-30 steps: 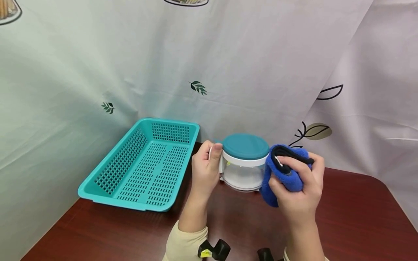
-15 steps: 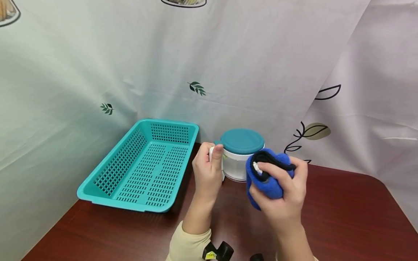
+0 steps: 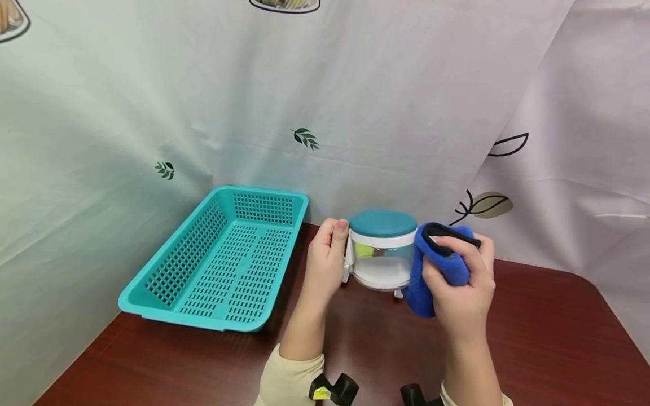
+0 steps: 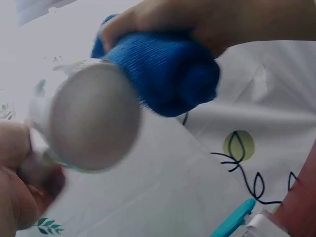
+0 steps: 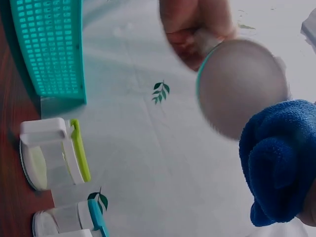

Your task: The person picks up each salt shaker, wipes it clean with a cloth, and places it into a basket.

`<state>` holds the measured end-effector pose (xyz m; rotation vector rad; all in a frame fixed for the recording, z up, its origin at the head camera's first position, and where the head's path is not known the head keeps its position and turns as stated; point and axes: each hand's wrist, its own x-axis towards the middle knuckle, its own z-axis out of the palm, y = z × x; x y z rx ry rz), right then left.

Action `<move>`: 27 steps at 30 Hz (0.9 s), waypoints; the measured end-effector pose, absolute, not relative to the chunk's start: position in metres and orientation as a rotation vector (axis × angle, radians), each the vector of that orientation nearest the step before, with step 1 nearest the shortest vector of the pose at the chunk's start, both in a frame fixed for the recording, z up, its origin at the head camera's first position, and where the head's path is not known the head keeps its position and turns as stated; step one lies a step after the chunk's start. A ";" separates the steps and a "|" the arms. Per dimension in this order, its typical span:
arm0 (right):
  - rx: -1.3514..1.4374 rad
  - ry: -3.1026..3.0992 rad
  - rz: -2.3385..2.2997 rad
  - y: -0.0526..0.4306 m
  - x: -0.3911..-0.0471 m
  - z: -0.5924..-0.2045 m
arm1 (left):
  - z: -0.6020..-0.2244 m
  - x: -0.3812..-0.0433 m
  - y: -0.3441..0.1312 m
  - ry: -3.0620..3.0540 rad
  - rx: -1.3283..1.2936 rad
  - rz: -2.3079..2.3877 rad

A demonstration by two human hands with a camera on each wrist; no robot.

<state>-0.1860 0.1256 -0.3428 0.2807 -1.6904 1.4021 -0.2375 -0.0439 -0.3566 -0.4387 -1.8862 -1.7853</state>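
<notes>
In the head view my left hand grips the handle of a clear canister with a white rim and a teal lid. The canister is lifted over the table, its pale round base facing the left wrist camera. My right hand holds a bunched blue cloth with black edging against the canister's right side. In the right wrist view the cloth overlaps the edge of the base.
An openwork teal plastic basket stands on the dark red table, left of my hands. Two more handled canisters, one lime-lidded and one teal-lidded, stand behind the held one, mostly hidden in the head view. A printed curtain hangs behind.
My right hand swept the cloth left across the front of the canister, then back to its right side. The canister rose a little, then came down again in my left hand.
</notes>
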 end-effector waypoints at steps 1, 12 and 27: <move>0.295 -1.696 1.407 0.124 -0.186 -0.343 | -0.357 -0.238 -0.045 -1.940 -0.424 -1.792; 0.510 -1.628 1.570 0.116 -0.186 -0.350 | -0.358 -0.247 -0.047 -1.656 -0.280 -2.147; 0.627 -1.636 1.524 0.112 -0.182 -0.352 | -0.361 -0.245 -0.051 -1.548 -0.216 -2.019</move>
